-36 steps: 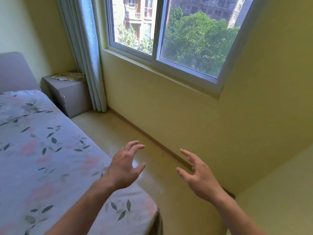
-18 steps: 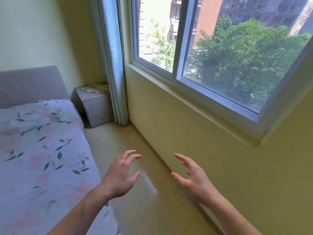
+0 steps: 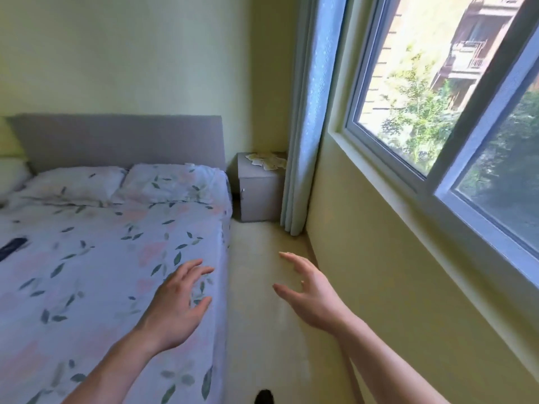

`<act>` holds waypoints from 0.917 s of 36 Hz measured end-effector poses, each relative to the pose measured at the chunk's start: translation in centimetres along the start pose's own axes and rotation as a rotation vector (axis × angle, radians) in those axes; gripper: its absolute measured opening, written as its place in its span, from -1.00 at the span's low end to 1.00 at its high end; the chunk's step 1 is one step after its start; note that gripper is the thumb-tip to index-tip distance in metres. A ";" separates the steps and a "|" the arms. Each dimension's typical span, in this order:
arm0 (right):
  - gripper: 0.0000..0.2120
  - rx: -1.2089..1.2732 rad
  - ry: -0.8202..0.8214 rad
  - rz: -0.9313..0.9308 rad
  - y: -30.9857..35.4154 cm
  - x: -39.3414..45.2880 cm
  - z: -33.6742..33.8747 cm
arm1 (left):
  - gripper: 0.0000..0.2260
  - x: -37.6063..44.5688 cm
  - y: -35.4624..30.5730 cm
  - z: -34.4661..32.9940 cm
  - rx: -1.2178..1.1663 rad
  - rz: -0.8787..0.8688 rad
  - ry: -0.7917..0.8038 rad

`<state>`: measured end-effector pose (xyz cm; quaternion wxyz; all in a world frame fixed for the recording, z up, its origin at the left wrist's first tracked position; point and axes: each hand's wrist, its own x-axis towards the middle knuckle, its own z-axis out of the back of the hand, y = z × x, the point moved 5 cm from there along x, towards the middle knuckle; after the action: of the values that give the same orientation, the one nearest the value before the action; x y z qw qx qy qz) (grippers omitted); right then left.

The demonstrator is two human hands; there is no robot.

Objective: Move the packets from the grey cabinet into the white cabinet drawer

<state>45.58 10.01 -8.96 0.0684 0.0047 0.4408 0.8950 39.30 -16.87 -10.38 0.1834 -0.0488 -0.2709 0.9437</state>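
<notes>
Bedding point(image 3: 102, 258) with a leaf print fills your left side. Your left hand point(image 3: 175, 304) hovers over its edge, fingers spread, holding nothing. Your right hand point(image 3: 309, 295) hangs over the floor point(image 3: 262, 246), loose and empty too. Farther off, packets point(image 3: 267, 161) lie scattered atop the grey cabinet point(image 3: 259, 196), beside the curtain point(image 3: 306, 126).

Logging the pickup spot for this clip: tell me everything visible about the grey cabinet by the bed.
The grey cabinet is a small, matte, boxy bedside unit standing upright on the floor in the far corner, between the bed's headboard end and the curtain. Its front is closed, with a small handle near the left edge. Pale packets lie scattered on top. No hand touches it.
</notes>
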 end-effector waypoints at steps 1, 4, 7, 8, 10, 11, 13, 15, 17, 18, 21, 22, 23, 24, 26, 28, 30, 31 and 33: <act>-0.38 -0.008 0.007 0.006 -0.3 2.1 0.4 | -0.58 1.9 0.5 0.0 -0.011 0.015 -0.009; -0.38 -0.038 0.008 0.006 -1.4 8.3 2.0 | -0.58 7.7 1.4 -0.3 -0.037 0.038 -0.021; -0.38 -0.067 -0.004 0.006 -2.0 14.3 3.8 | -0.57 14.3 1.1 -0.6 -0.031 0.020 -0.018; -0.39 -0.079 -0.007 0.013 -2.1 16.3 4.4 | -0.57 16.6 0.7 -0.5 -0.032 0.014 -0.016; -0.39 -0.087 -0.010 0.013 -2.5 20.0 5.5 | -0.58 21.1 -0.3 -0.5 -0.027 0.005 0.001; -0.39 -0.080 -0.011 0.006 -2.7 21.8 6.1 | -0.58 23.2 -1.0 -0.4 -0.031 0.002 0.010; -0.39 -0.066 -0.013 -0.003 -3.1 25.0 7.2 | -0.58 27.1 -2.2 -0.4 -0.047 -0.013 0.023; -0.39 -0.066 -0.012 -0.004 -3.6 28.5 8.2 | -0.57 31.2 -3.1 -0.5 -0.052 -0.036 0.038; -0.40 -0.072 -0.012 0.010 -4.1 32.2 9.2 | -0.57 35.3 -3.6 -0.9 -0.047 -0.058 0.049; -0.40 -0.077 -0.016 0.019 -4.4 34.2 9.7 | -0.57 37.4 -3.8 -1.0 -0.042 -0.068 0.051; -0.41 -0.088 -0.011 0.043 -5.2 40.4 11.2 | -0.57 43.8 -3.7 -1.4 -0.029 -0.069 0.045; -0.41 -0.085 -0.003 0.046 -5.5 42.4 11.6 | -0.58 45.8 -3.5 -1.4 -0.027 -0.061 0.040; -0.41 -0.074 0.008 0.044 -5.9 44.5 12.0 | -0.58 47.8 -3.5 -1.5 -0.027 -0.055 0.035; -0.41 -0.062 0.019 0.043 -6.3 46.5 12.4 | -0.59 49.8 -3.4 -1.6 -0.027 -0.049 0.032; -0.41 -0.055 0.041 0.055 -7.1 50.7 13.1 | -0.60 53.6 -3.4 -1.8 -0.031 -0.031 0.024; -0.40 -0.058 0.065 0.055 -8.1 54.9 13.8 | -0.60 57.1 -3.1 -2.0 -0.030 0.005 0.025; -0.40 -0.067 0.086 0.048 -8.8 59.0 14.6 | -0.61 60.2 -2.6 -2.1 -0.039 0.043 0.027; -0.40 -0.076 0.093 0.052 -9.0 60.9 14.9 | -0.62 61.6 -2.4 -2.0 -0.048 0.055 0.023; -0.40 -0.094 0.113 0.063 -9.0 65.0 15.2 | -0.63 64.5 -1.8 -1.7 -0.062 0.074 0.005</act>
<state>-16.68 35.63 -10.17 0.0152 -0.0352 0.4011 0.9152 -19.62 9.42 -10.37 0.1474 -0.0668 -0.2975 0.9409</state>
